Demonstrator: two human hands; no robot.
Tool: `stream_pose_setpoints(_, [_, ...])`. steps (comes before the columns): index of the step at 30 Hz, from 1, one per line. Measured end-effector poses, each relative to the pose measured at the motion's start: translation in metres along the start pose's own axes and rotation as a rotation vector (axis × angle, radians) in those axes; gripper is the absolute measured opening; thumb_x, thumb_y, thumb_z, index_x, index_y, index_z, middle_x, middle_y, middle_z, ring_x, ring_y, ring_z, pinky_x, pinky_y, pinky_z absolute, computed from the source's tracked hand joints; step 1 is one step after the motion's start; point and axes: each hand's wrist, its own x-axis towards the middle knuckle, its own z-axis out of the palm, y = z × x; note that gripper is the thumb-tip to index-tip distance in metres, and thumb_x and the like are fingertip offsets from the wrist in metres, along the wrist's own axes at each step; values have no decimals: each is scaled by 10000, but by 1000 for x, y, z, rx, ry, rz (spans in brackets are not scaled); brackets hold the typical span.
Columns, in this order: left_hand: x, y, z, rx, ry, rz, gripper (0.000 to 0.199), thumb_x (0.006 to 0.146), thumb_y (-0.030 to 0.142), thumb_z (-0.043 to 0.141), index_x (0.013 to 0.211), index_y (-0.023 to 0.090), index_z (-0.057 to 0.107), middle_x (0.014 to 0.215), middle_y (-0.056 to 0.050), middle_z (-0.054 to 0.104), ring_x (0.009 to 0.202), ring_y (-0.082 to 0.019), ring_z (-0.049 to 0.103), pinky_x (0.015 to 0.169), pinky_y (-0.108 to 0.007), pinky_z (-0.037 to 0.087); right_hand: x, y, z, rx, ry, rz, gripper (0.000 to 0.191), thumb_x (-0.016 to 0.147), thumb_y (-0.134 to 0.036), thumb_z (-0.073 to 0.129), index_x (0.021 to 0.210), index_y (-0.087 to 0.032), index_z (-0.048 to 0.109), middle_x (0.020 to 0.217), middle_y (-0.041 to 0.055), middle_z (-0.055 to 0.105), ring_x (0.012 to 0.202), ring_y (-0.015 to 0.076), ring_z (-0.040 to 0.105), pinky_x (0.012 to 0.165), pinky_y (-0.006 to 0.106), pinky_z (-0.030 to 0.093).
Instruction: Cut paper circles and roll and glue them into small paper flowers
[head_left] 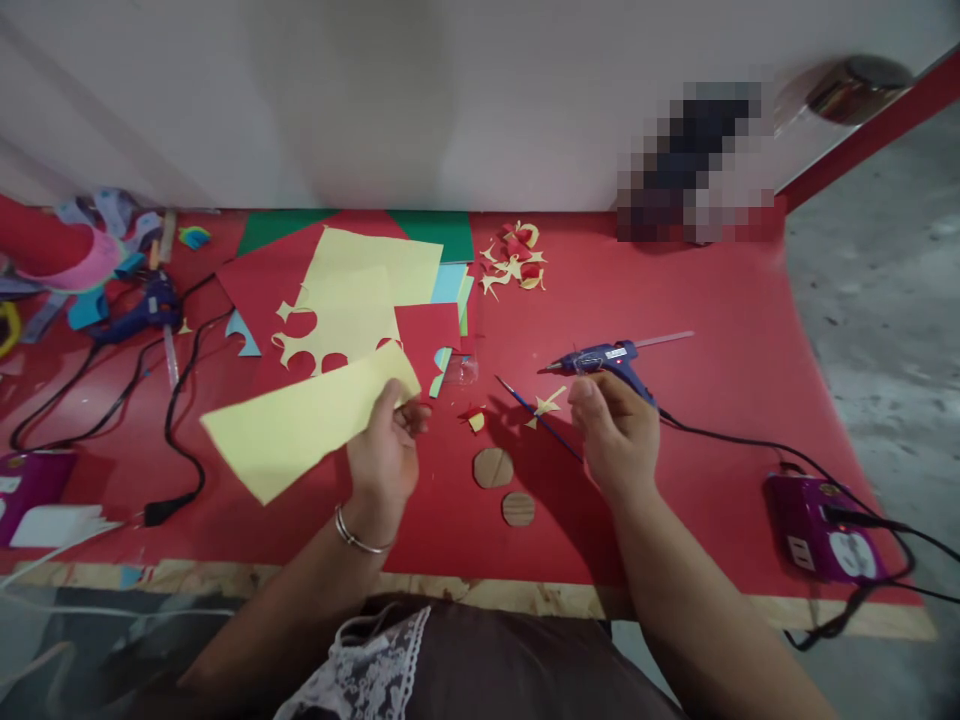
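No writing can be read: the blue glue gun [606,358] with a translucent glue stick carries a small white label whose print is too small, and the same goes for the white label on the dark blue glue gun [155,300] at the far left. The purple plastic power block [821,530] at the right has pale markings, also illegible.

The surface is a smooth red tabletop [720,400] with a bare, flaky wood-chip edge [510,592] along the near side. A pale grey upright panel [525,100] stands behind it, and a mottled grey floor [892,260] shows to the right. Part of the upper right is pixelated.

The left hand [384,450] clamps the long pale-yellow paper sheet [300,425] between thumb and fingers at one end, holding it tilted above the table's left half. The right hand [619,430] is apart from the left, its thumb and fingertips drawn together beside the blue glue gun; whether they pinch anything small cannot be told.

Between the hands lie two round corrugated cardboard discs [493,468] and a slim blue brush-like tool [547,425], near yellow and red paper scraps [475,418]. Beyond the sheet, yellow paper with round cut-outs [352,300] overlaps red and green sheets [262,265].
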Motion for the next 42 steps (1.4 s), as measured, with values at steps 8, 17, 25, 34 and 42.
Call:
stream_pose_setpoints(8, [20,35,-1,-141,13,-330,305,1081,207,567,780,161,562,579,54,599,417,-37,524,400,-147,366,23,17,-28,-560,-152,-66,275,885,-487,717,846,-215,708,657,-12,611,595,152,534,592,282,353])
stream_pose_setpoints(17, [-3,38,2,-152,-259,-632,390,1146,322,408,973,106,683,608,26,596,410,-60,545,367,-146,394,23,19,-23,-940,-395,-21,301,950,-463,667,1130,-242,761,880,85,810,779,280,734,624,313,383])
stream_pose_setpoints(25, [-24,14,14,168,-573,-266,160,835,209,804,893,170,661,695,30,667,537,-77,616,439,-153,436,24,14,-19,-1055,-445,35,310,970,-493,678,1090,-210,714,872,107,792,750,275,720,584,300,318])
stream_pose_setpoints(34, [-13,-16,3,716,-741,424,74,896,221,768,963,203,741,841,-21,733,729,-136,668,692,-253,540,26,22,-23,-819,-383,-19,314,894,-534,691,929,-222,690,769,63,731,711,238,660,621,302,378])
stream_pose_setpoints(42, [-27,-5,7,611,-587,460,128,839,95,838,871,218,828,843,-47,757,752,-142,629,736,-216,495,20,19,-10,-813,-445,-92,276,919,-382,676,1146,-239,740,842,66,800,740,251,719,623,296,377])
